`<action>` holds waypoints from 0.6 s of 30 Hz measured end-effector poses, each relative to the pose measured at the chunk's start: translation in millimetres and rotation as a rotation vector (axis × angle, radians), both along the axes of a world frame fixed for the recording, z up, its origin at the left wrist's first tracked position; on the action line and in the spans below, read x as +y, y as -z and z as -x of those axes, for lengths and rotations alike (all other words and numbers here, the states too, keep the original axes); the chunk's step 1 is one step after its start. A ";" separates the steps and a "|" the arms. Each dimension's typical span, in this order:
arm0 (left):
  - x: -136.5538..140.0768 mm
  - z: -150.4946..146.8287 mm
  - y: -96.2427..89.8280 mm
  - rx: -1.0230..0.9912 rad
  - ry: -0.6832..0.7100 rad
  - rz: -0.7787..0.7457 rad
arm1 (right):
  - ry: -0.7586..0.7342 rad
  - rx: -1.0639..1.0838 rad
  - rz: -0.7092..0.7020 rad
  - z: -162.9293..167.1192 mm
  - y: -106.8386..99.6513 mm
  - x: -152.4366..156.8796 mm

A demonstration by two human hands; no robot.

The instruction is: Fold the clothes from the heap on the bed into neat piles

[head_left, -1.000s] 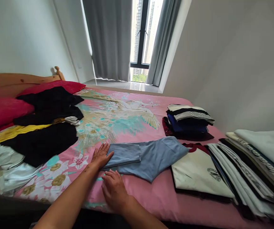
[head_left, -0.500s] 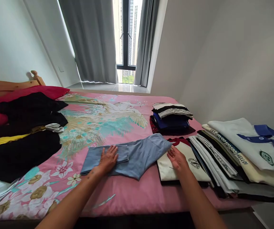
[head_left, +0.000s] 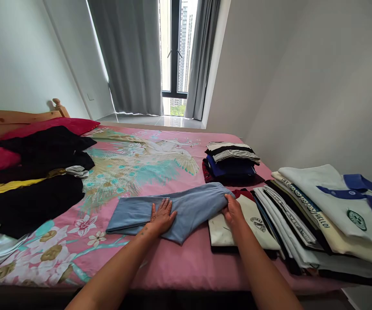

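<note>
Light blue trousers lie across the front of the bed, their leg end folded back over on the left. My left hand rests flat on them near the edge of that fold, fingers spread. At the other end, my right hand grips the waistband corner, thumb on top and the other fingers partly hidden. Just under my right wrist is a folded cream T-shirt with a red collar and a round black print.
Folded shirts form a wide pile at the right, a white polo on top. Behind the trousers stands a smaller folded stack. Loose black clothes and red pillows lie left on the pink bedsheet.
My left hand has slid right along the trousers to the fold's edge. My right hand has closed on the waistband corner, where before it lay open beside it. The view has shifted slightly.
</note>
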State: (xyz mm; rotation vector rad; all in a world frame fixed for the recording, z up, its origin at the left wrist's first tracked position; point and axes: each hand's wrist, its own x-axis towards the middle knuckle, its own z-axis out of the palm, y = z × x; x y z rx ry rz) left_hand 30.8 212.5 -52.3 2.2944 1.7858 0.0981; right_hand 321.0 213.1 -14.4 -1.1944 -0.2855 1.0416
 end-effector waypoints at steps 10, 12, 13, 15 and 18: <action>-9.4 -17.4 14.6 -0.032 0.012 -0.054 | 0.101 0.057 -0.070 24.6 -25.9 -16.5; -12.1 -17.2 16.0 -0.058 0.028 -0.063 | 0.061 -0.027 -0.116 45.9 -39.1 -21.0; -14.4 -17.6 16.1 -0.075 0.037 -0.067 | 0.021 -0.078 -0.157 60.1 -48.4 -22.1; -21.7 -19.1 16.1 -0.118 0.046 -0.074 | -0.086 -0.181 -0.259 96.3 -68.2 -21.3; -37.0 -20.0 16.1 -0.202 0.075 -0.081 | -0.270 -0.307 -0.368 166.9 -85.6 -13.5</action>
